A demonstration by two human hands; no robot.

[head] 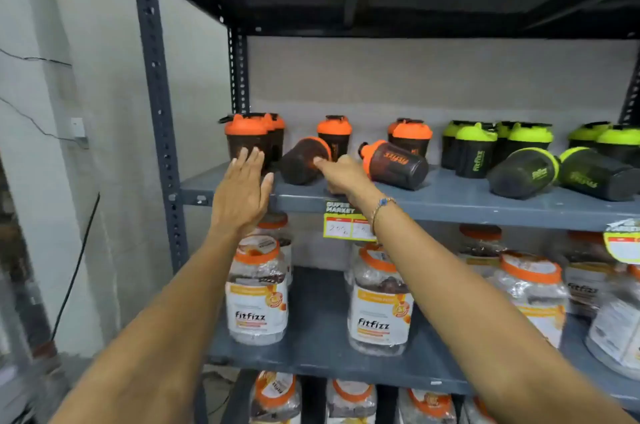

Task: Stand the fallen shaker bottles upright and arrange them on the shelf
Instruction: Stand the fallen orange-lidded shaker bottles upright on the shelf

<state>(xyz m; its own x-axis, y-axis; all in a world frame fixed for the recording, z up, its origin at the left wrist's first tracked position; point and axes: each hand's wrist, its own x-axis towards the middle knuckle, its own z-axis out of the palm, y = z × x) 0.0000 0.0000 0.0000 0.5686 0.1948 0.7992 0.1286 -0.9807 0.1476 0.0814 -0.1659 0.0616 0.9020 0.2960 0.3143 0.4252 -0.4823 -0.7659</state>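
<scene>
Dark shaker bottles with orange or green lids stand on a grey metal shelf (450, 202). Two orange-lidded shakers lie on their sides: one (299, 164) at left with its base toward me, one (398, 164) further right. Two green-lidded shakers (523, 172) (599, 176) lie toppled at right. My left hand (242, 191) is flat and open, fingertips near an upright orange shaker (246, 139). My right hand (341, 174) touches the left fallen orange shaker with its fingertips; I cannot see a closed grip.
Upright orange shakers (334, 133) and green ones (474, 150) line the back of the shelf. A yellow price tag (346, 223) hangs on the shelf edge. Clear jars with orange lids (258, 299) fill the shelf below. A steel upright (156, 77) stands at left.
</scene>
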